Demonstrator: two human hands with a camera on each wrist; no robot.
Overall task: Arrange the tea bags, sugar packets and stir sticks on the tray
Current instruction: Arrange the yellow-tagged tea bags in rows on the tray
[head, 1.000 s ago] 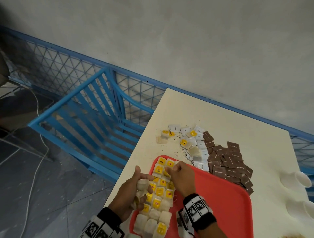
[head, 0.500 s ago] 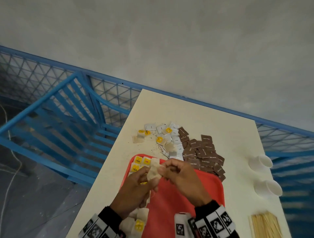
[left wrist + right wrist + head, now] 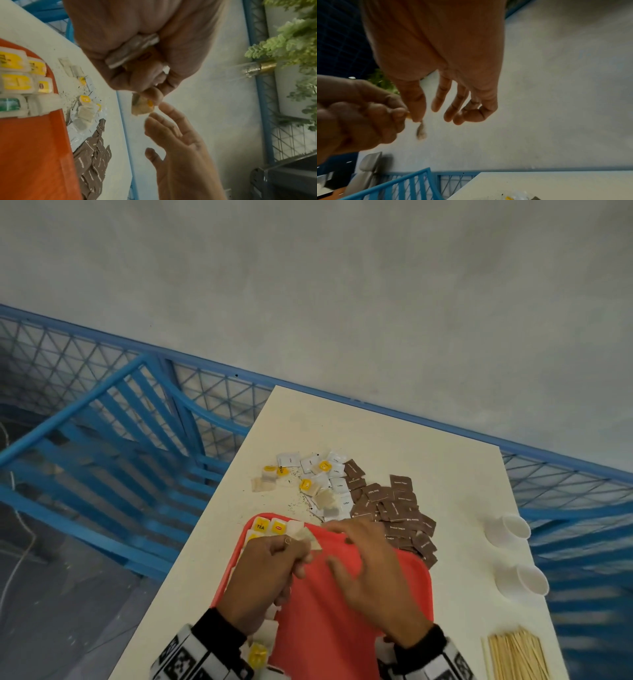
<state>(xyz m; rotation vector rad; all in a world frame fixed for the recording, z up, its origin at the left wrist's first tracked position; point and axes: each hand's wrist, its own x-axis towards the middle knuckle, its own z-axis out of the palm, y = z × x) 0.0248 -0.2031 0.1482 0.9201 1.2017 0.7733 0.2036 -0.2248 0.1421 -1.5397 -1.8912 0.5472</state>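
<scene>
**Passing a tea bag across for its place in the row**

The left hand [image 3: 270, 568] is clenched round a small stack of tea bags and pinches 1 tea bag [image 3: 142, 106] forward at its fingertips, held in the air over the far left corner of the red tray [image 3: 342, 628]. The right hand [image 3: 368, 573] is released, fingers spread and relaxed; in the right wrist view its thumb appears to touch the offered bag, but nothing is gripped yet.

Rows of placed tea bags [image 3: 270, 527] already line the tray's left side. Loose tea bags and white sachets [image 3: 322, 484] lie on the table [image 3: 445, 474] beyond the tray, with the brown sugar packets [image 3: 394, 508] beside them and partly against the tray's far edge. The stir sticks [image 3: 513, 655] sit well apart at the right, near 2 paper cups [image 3: 510, 530].

To do this step well, the right hand should probably take the bag by its tag edge, not the pouch, since spilt tea specks on the table suggest the bags tear easily. Lay it flat, label up, touching its neighbour, square with the row.
</scene>
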